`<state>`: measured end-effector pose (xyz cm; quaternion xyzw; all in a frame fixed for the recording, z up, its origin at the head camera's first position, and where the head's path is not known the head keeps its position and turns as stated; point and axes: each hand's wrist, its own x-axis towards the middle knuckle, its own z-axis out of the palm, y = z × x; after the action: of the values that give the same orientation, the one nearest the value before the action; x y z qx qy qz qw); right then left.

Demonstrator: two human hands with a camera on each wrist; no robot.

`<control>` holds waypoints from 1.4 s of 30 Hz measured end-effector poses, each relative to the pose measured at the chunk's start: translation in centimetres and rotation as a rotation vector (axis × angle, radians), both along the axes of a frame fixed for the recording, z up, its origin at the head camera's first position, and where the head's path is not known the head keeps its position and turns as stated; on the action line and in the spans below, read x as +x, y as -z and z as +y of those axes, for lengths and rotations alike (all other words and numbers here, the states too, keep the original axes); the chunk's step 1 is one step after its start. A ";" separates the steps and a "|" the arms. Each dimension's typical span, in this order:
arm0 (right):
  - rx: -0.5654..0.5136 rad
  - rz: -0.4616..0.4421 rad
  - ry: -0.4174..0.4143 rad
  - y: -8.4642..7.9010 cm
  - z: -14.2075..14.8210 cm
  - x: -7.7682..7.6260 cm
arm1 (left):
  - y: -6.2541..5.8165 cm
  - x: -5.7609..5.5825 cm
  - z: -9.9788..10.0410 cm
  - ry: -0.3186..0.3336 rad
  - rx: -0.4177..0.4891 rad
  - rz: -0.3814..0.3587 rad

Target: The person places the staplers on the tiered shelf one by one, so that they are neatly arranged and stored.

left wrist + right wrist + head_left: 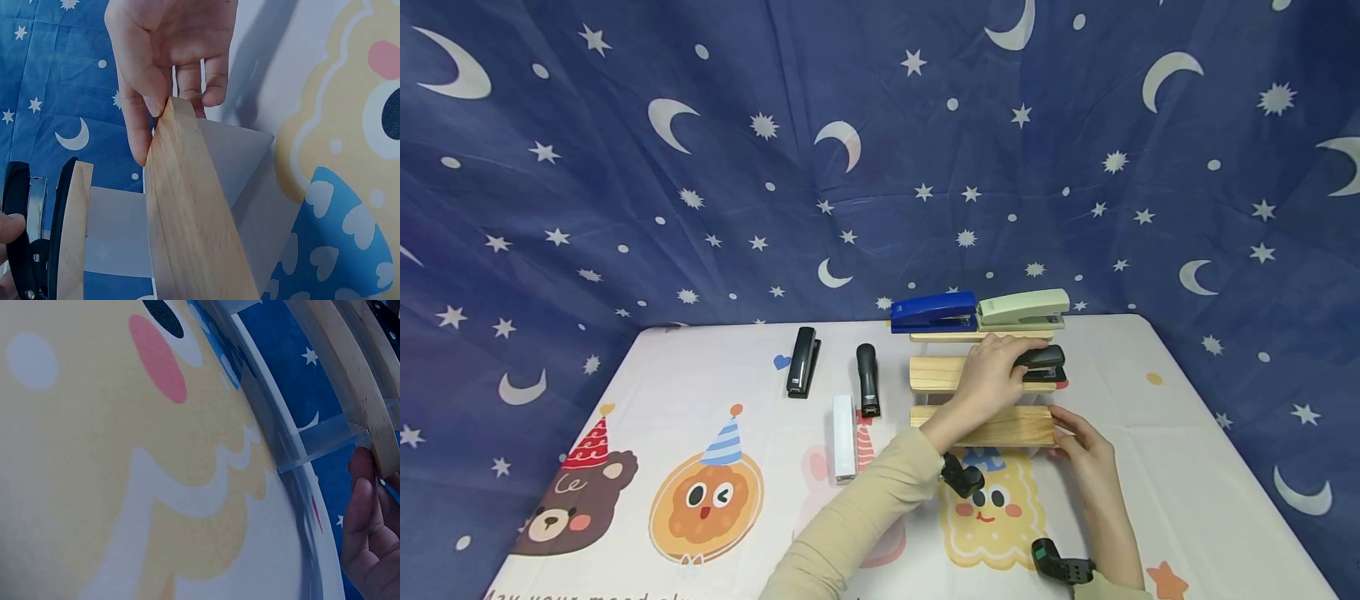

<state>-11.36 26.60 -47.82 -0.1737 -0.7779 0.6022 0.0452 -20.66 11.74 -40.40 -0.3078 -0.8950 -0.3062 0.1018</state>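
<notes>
My left hand [988, 375] holds a black stapler [1045, 358] at the right end of the middle wooden shelf [936, 374]. In the left wrist view that stapler [17, 194] stands with its base against the middle plank [76, 231], and only some fingertips [9, 229] show. My right hand [1086, 450] grips the right end of the lowest shelf [1011, 427]; the right wrist view shows the thumb and fingers pinching the plank's end [386, 459]. Side by side on the top shelf [947, 337] sit a blue stapler [932, 311] and a pale green stapler [1022, 307].
Left of the rack, a black stapler [803, 362], a slimmer black stapler [868, 379] and a white stapler [844, 437] lie on the printed white tablecloth [700, 433]. Clear supports [325, 442] carry the planks. A blue curtain [737, 208] hangs behind.
</notes>
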 end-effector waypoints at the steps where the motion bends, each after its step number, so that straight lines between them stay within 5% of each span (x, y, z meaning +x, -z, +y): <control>1: 0.001 0.003 -0.003 0.0 0.0 0.0 | 0.0 0.0 0.0 0.002 -0.002 0.003; 15: 0.012 0.009 -0.004 0.0 0.0 0.1 | -0.1 -0.1 -1.0 -0.024 0.023 -0.026; 27: 0.022 -0.004 0.015 0.2 -0.2 0.0 | -0.1 0.4 -3.0 -0.036 0.200 -0.050; 42: 0.026 -0.005 0.014 0.0 -0.3 0.0 | -0.3 2.4 -7.1 -0.103 0.370 -0.044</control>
<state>-11.32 26.26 -47.82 -0.1801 -0.7846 0.5912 0.0497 -18.26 4.66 -40.10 -0.2308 -0.8400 -0.4666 0.1529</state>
